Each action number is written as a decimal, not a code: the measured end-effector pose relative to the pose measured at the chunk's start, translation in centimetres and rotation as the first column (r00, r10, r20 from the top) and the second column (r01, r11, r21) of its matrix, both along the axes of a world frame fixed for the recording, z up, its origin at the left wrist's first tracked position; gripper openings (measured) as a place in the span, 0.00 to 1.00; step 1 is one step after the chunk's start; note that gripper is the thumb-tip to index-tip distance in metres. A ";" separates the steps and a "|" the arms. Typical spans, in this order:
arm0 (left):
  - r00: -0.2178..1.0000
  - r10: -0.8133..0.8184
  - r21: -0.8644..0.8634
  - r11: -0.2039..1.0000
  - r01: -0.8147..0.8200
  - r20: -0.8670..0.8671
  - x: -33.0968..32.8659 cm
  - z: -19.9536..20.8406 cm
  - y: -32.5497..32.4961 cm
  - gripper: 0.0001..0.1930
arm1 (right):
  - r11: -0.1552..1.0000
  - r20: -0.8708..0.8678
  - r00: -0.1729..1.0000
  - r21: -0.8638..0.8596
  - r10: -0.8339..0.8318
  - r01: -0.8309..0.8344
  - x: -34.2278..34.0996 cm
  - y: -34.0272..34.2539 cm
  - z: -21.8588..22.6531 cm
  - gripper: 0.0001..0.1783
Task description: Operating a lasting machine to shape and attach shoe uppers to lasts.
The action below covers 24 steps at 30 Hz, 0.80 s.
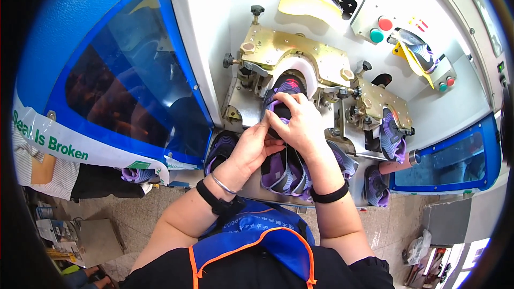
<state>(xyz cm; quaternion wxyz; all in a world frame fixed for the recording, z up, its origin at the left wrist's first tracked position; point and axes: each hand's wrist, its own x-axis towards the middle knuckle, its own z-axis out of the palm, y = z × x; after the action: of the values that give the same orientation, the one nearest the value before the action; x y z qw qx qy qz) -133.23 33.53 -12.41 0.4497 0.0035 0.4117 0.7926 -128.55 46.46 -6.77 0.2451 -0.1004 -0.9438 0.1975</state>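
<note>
A black and purple shoe upper (287, 84) sits with its toe under the curved white pad of a brass-coloured clamp head (297, 48); red light falls across its toe. My right hand (301, 127) is closed over its opening, fingers on the near top and thumb at the collar. Beside it my left hand (250, 149) grips the upper's left edge between thumb and fingers, the thumb close to the right thumb. The heel is partly hidden behind my hands. Below them lie several more purple and black uppers (286, 175), and another upper (218, 150) is by my left wrist.
A second clamp station (383, 101) on the right holds an upper (392, 135), with one more upper (377, 186) below it. Red and green buttons (381, 29) are on the white housing. A blue-framed window panel (139, 75) stands close on the left, another (444, 158) on the right.
</note>
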 end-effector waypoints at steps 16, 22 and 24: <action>0.993 0.112 -0.070 0.992 -0.108 0.047 0.9 -2.1 0.4 0.27 | 0.997 -0.122 0.991 0.059 -0.050 0.058 0.6 -0.8 -2.1 0.22; 0.994 0.095 -0.016 0.995 -0.094 0.049 1.4 -4.7 0.2 0.27 | 0.986 -0.141 0.990 0.163 -0.021 0.045 1.3 -1.7 -3.8 0.25; 0.996 0.081 -0.011 0.997 -0.081 0.039 1.6 -5.1 0.2 0.25 | 0.987 -0.137 0.991 0.161 0.000 0.022 1.4 -1.7 -4.4 0.26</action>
<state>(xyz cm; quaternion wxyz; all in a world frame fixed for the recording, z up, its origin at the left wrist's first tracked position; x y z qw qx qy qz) -131.64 33.76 -17.56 0.4252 -0.0306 0.4062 0.8083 -127.12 44.75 -11.15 0.3178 -0.0713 -0.9372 0.1250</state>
